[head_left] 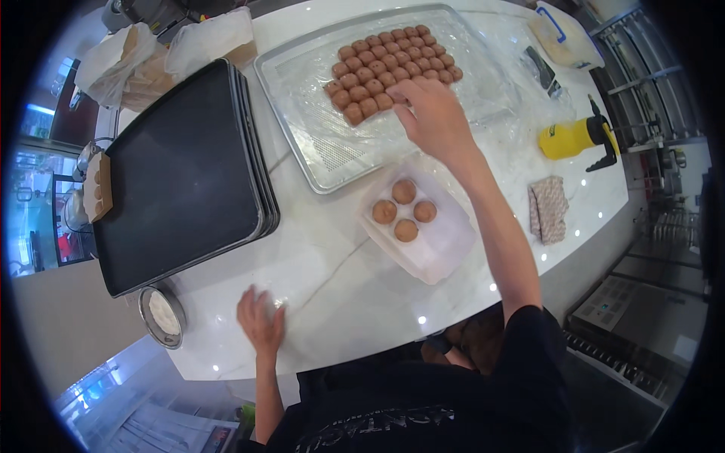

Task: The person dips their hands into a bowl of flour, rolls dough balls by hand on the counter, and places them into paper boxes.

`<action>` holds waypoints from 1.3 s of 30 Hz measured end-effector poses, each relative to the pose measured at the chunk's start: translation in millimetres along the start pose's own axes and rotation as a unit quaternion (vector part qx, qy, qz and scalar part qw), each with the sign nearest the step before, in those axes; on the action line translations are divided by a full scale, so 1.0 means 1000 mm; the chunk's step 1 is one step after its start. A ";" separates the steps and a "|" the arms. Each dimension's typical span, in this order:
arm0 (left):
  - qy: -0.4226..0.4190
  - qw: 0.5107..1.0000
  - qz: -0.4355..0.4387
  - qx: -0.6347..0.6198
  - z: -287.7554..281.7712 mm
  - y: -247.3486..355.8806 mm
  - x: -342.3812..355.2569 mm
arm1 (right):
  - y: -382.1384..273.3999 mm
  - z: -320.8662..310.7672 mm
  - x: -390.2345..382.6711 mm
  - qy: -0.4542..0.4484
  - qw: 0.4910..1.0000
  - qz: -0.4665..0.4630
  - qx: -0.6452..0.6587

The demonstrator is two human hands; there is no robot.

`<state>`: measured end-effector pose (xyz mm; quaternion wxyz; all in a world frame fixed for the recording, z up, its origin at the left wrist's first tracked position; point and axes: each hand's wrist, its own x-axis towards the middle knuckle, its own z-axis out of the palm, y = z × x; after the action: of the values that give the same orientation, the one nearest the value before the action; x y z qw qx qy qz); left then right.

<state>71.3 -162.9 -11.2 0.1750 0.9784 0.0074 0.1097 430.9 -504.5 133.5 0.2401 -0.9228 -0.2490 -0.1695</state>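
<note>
Rows of reddish-brown balls (377,69), smooth and packed side by side, lie on plastic film over a large metal sheet tray (321,180). My right hand (434,117) reaches over the near edge of these rows, fingers bent down and thumb close by. Whatever is between its fingertips is hidden. Below that forearm, to its left, stands a translucent white plastic tub (434,260) with several lighter brown balls (405,192) inside. My left hand (260,321) rests on the white countertop (325,317), fingers apart, holding nothing.
Stacked black baking trays (177,166) fill the left side, beside a metal bowl of white powder (162,313). Plastic bags (208,41) lie at the far left. On the right are a yellow spray bottle (566,140), a folded cloth (548,210) and a lidded container (563,41).
</note>
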 end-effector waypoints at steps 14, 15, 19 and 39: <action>0.019 0.972 -0.227 0.053 -0.020 -0.063 -0.030 | -0.229 0.024 0.043 -0.235 0.942 -0.241 0.015; 0.020 0.971 -0.237 0.036 -0.024 -0.062 -0.029 | -0.252 0.025 0.021 -0.244 0.934 -0.252 0.064; 0.064 0.977 -0.196 -0.061 -0.035 -0.061 -0.042 | -0.308 0.108 -0.079 -0.259 0.914 -0.228 0.213; 0.021 0.767 -0.317 -0.558 -0.193 -0.292 -0.180 | -0.613 0.342 -0.136 -0.424 0.899 -0.102 0.026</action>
<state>-139.9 167.5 27.1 0.7145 0.6480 0.2584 0.0531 53.9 91.4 11.4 0.1174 -0.8703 -0.4241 0.2212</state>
